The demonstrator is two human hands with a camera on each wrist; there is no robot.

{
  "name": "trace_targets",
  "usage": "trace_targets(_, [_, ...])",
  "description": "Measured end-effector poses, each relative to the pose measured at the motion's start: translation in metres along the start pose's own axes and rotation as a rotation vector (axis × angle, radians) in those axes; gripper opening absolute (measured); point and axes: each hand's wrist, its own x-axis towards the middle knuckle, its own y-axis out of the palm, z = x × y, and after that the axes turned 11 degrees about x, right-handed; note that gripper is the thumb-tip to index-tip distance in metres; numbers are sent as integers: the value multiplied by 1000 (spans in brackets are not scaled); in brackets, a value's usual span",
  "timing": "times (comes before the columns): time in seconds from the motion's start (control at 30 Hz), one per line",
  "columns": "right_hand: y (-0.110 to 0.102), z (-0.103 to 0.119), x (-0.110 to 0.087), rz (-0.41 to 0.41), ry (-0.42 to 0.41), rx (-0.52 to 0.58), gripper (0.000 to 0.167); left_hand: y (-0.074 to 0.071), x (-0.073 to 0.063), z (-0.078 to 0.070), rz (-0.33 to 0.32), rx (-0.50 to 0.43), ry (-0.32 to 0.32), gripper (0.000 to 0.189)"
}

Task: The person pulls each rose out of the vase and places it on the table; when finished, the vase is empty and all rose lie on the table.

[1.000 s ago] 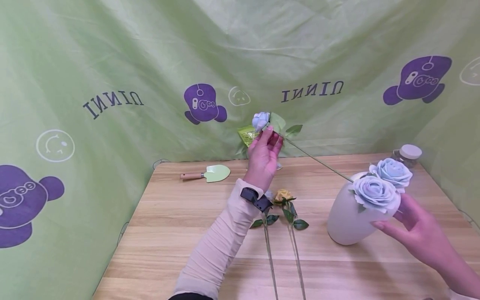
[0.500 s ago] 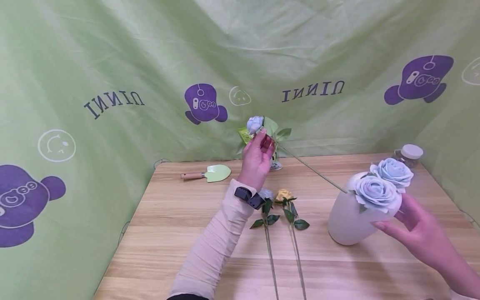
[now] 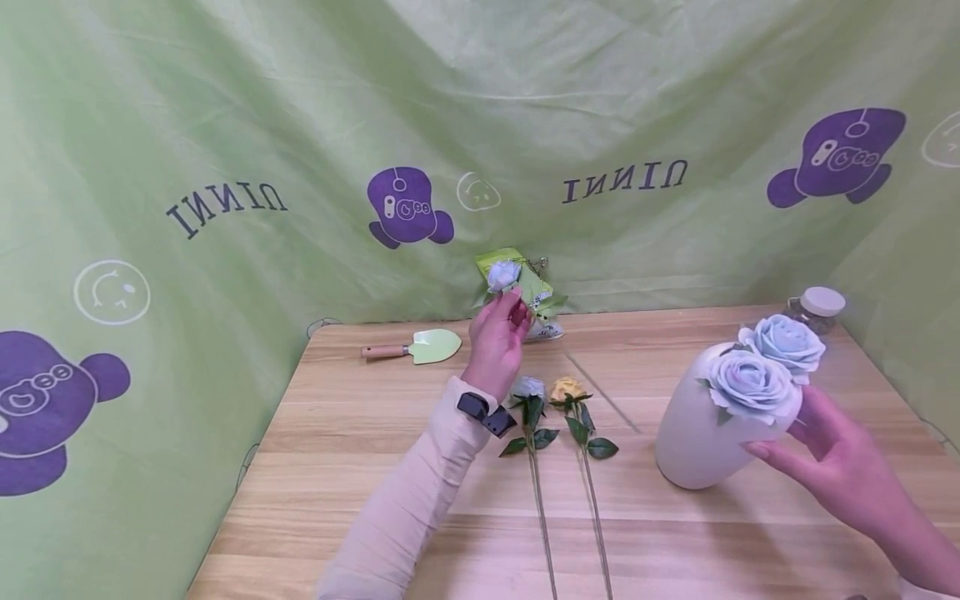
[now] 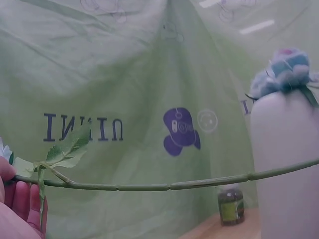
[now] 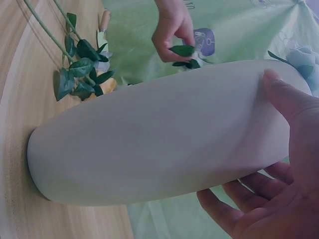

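Note:
My left hand (image 3: 497,343) pinches a pale blue rose (image 3: 503,274) just below its bloom, above the back of the table. Its green stem (image 4: 209,184) runs out to the right in the left wrist view, in front of the vase from that angle. On the right stands a tall white vase (image 3: 693,429), tilted slightly. My right hand (image 3: 851,471) grips its upper side, fingers and thumb curved round it in the right wrist view. Two larger blue roses (image 3: 753,385) fill the mouth of the vase. Their stems are hidden inside.
Lying between the arms are a yellow rose (image 3: 568,389) and another pale blue rose (image 3: 528,387), stems toward me. A green trowel (image 3: 435,347) with a wooden handle lies back left. Behind the left hand is a green packet (image 3: 536,287); a white-lidded jar (image 3: 821,307) stands back right.
My left hand has moved left and down with the pale blue rose, so its stem end has drawn away from the vase's rim. The right hand and vase have stayed put.

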Motion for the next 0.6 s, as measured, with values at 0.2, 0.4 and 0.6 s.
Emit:
trace_targets(0.2, [1, 0, 2, -11, 13, -1, 86, -21, 0, 7, -20, 80, -18, 9])
trace_targets(0.4, [2, 1, 5, -1, 19, -1, 84, -40, 0, 14, -46, 177, -16, 9])
trace_targets(0.6, [0, 0, 0, -11, 19, 3, 84, -54, 0, 20, -76, 247, -15, 14])
